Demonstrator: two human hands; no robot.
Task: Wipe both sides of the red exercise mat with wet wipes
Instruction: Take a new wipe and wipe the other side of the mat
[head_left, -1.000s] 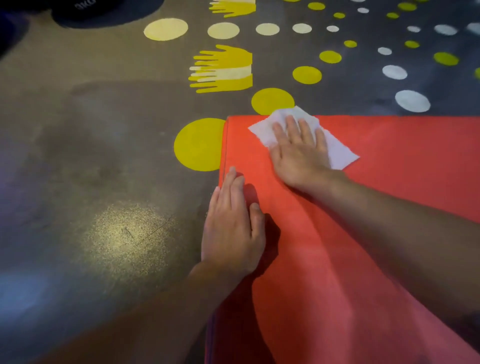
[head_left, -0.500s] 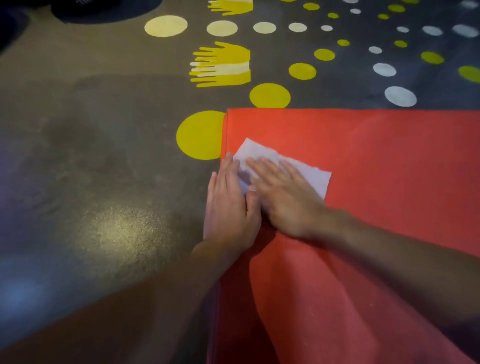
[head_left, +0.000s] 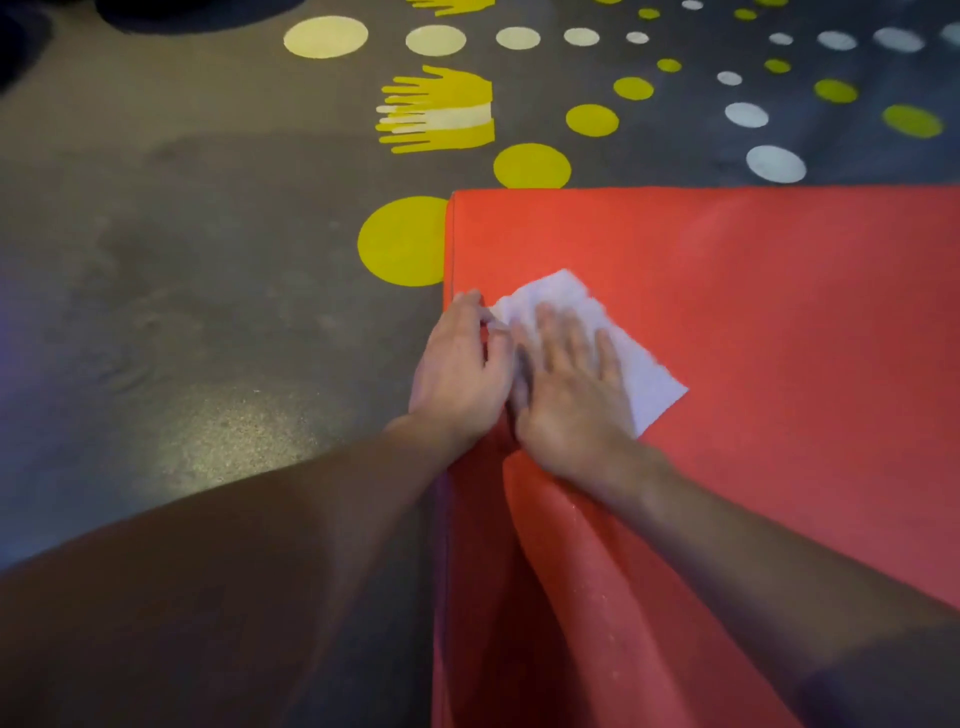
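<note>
The red exercise mat (head_left: 753, 291) lies flat on the floor and fills the right half of the view; its left edge runs down the middle. A white wet wipe (head_left: 641, 371) lies on the mat near that edge. My right hand (head_left: 569, 384) presses flat on the wipe with straight, spread fingers. My left hand (head_left: 460, 369) rests on the mat's left edge right beside it, its fingertips touching the wipe's left corner; whether they pinch it is unclear.
The dark grey floor (head_left: 182, 286) lies left of the mat. Painted yellow and white dots (head_left: 402, 241) and yellow handprints (head_left: 439, 111) mark it beyond the mat's far corner. A dark object (head_left: 197, 10) sits at the top left.
My right hand dragged the wipe from the mat's far left corner toward me along the left edge, up beside my left hand. The left hand's fingertips now meet the wipe.
</note>
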